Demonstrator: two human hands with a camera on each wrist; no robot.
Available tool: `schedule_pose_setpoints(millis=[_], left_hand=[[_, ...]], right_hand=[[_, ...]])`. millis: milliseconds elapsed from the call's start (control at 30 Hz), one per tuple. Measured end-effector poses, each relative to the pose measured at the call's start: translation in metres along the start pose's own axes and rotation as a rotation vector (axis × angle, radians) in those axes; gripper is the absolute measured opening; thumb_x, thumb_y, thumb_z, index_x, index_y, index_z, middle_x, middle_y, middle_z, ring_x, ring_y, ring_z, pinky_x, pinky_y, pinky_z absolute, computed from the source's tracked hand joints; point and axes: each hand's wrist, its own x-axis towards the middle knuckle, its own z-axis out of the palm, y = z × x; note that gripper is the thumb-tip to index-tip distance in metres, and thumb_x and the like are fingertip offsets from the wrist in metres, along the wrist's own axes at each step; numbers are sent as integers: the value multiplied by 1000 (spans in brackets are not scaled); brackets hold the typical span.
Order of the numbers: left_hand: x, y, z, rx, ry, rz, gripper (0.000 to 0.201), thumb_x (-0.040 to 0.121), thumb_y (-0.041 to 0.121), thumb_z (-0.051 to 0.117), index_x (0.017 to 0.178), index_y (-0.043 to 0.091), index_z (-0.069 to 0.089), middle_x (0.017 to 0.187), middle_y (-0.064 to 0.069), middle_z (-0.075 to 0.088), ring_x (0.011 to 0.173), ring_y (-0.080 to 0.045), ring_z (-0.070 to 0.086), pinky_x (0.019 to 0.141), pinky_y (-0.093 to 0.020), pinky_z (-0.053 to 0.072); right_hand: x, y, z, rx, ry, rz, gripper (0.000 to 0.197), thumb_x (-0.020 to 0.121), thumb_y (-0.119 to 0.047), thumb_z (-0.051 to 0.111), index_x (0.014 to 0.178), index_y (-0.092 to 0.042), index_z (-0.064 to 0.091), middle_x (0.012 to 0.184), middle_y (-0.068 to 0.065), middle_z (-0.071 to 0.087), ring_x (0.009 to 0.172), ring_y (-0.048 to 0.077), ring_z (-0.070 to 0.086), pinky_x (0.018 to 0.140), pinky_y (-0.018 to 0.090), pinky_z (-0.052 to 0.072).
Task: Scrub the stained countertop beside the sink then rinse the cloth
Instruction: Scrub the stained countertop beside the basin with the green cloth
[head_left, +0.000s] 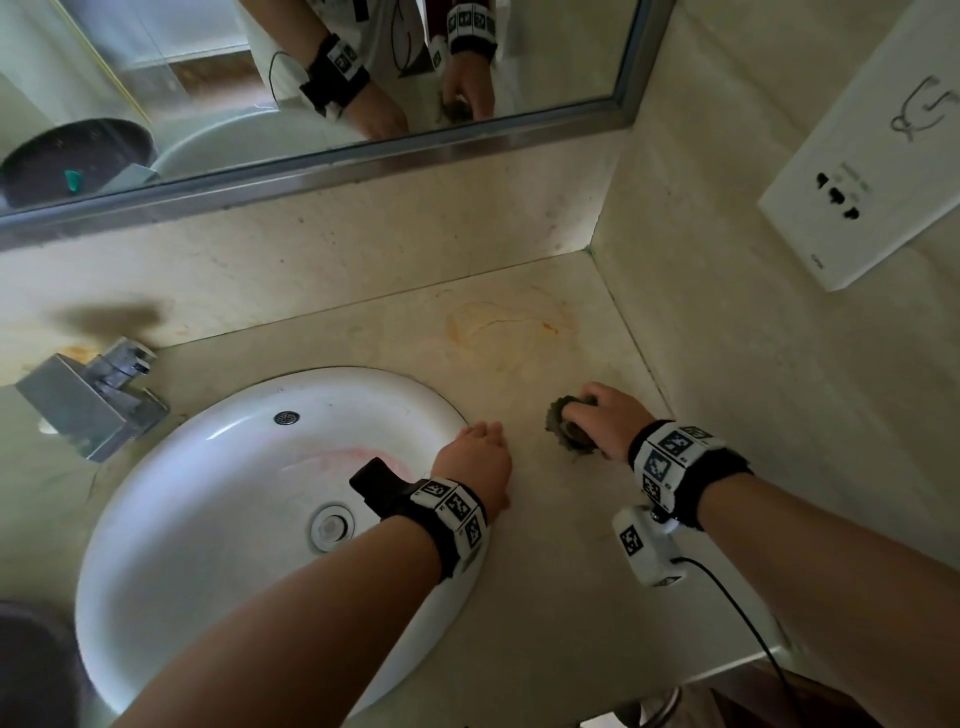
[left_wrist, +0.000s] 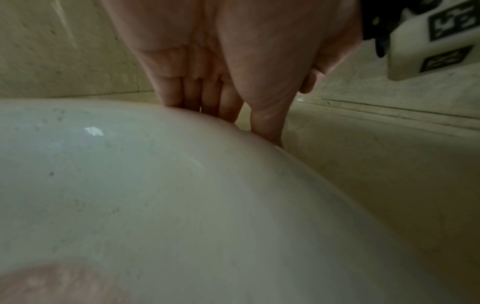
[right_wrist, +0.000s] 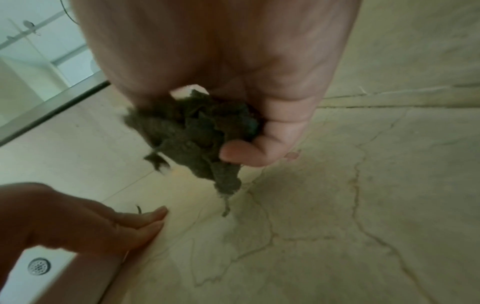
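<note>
Cloth (head_left: 569, 426) in right hand (head_left: 608, 423)

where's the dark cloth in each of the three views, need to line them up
Head: the cloth sits right of centre, bunched under the right hand on the countertop.
Left wrist: not in view; only the left hand on the sink rim.
Right wrist: upper centre, gripped in the fingers.
Shared landmark: the white sink, lower left in the head and right wrist views, filling the lower left wrist view.
</note>
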Motion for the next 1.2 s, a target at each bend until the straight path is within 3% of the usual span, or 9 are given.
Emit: schedule_pose_setpoints(millis=[133,267,333,400,567,667,767,900,1200], left_hand=[[3,-1,-2,2,-35,-2,79,86,36,69,146,3,30,142,-9,38,131,-26,38,100,-36,44],[10,-7,-7,-47,-34,-37,57,88,39,64,132,8,46,127,-9,54,119,-27,52,87,-38,49],[14,-11,-10,-58,-6,-45,49,90,36,62,129,9,49,123,-8,59,115,-28,57,85,-37,50],[19,-14,-9,-58,32,-48,58,91,34,62,137,6,42,130,-10,55,117,-29,55,90,-37,48],[34,-29,-10,-61,94,-166,99,84,51,64,151,-3,14,157,-17,18,142,-33,23,119,-41,20],[43,-41,-14,-65,52,-235,112,81,61,62,151,-6,6,159,-21,7,146,-36,13,120,-45,13],[50,-46,-17,-50,27,-254,117,78,67,61,151,-6,5,159,-23,3,146,-37,9,120,-45,11],[54,-47,-16,-88,17,-251,121,77,66,62,150,-7,0,159,-23,-2,147,-36,5,121,-43,7],[61,-50,-18,-46,4,-225,119,78,67,60,151,-5,0,158,-25,-5,147,-37,5,121,-44,9]], right_hand=[[6,3,9,-262,52,-73,40,83,-31,69,115,-16,49,104,4,59,96,25,60,78,31,49],[11,0,15,-452,136,-174,22,79,-30,72,93,-22,56,95,0,55,96,24,55,78,33,48],[12,-3,15,-571,303,-209,37,72,-38,79,96,-22,56,104,2,49,99,24,49,80,34,47],[13,-8,11,-513,379,-201,53,68,-37,83,101,-17,47,106,5,47,91,25,53,73,34,47],[13,-7,19,-655,188,-339,29,90,-28,59,113,-15,46,113,8,52,87,28,58,69,32,45],[12,-3,24,-632,131,-366,37,90,-31,59,122,-16,48,121,6,47,95,26,58,79,31,48],[17,0,17,-563,79,-384,32,91,-22,60,121,-17,51,125,4,48,100,23,57,78,23,41],[34,-15,18,-466,30,-419,44,88,-14,62,130,-18,49,124,3,52,107,22,56,87,27,44],[93,-77,36,-485,7,-505,35,92,-22,59,127,-19,63,117,5,56,105,24,55,88,28,41]])
